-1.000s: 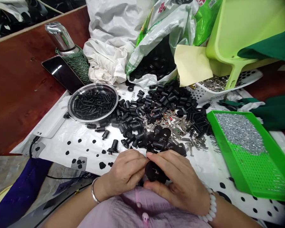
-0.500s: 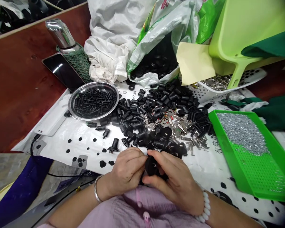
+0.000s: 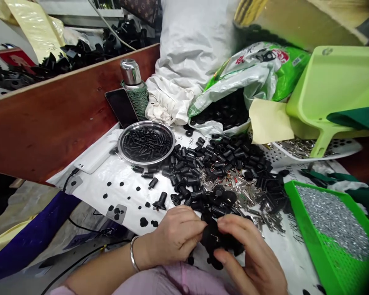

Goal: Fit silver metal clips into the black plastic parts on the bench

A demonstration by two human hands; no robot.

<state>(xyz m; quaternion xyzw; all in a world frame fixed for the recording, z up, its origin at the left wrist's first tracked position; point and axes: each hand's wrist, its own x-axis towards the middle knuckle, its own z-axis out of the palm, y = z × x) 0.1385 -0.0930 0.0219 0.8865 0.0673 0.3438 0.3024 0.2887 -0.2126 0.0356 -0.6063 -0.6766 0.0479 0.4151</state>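
The view has tipped upward, so more of the wooden board (image 3: 64, 119) along the left edge of the tabletop (image 3: 127, 209) shows. Over the near edge, the right hand (image 3: 255, 254) has spread: its thumb and fingers now stand wider apart beside the black piece (image 3: 210, 235), and whether they touch it I cannot tell. The left hand (image 3: 175, 235) seems to keep a narrow pinch on that piece's left side, so the piece probably rests mainly with the left now. A thin shiny bit shows on its dark face; other dark pieces are between the hands, too blurred to tell apart.

Around them, a white sack (image 3: 197, 49) and a green and white bag (image 3: 290, 69) fill the far edge, with a dustpan (image 3: 341, 82) at the far right corner. A green tray (image 3: 304, 233) lies along the right edge, a round dish (image 3: 146, 163) toward the left. Crowding the space just past the hands is a heap of black sleeves (image 3: 240, 155), with small metal strips (image 3: 242, 192) scattered among them.
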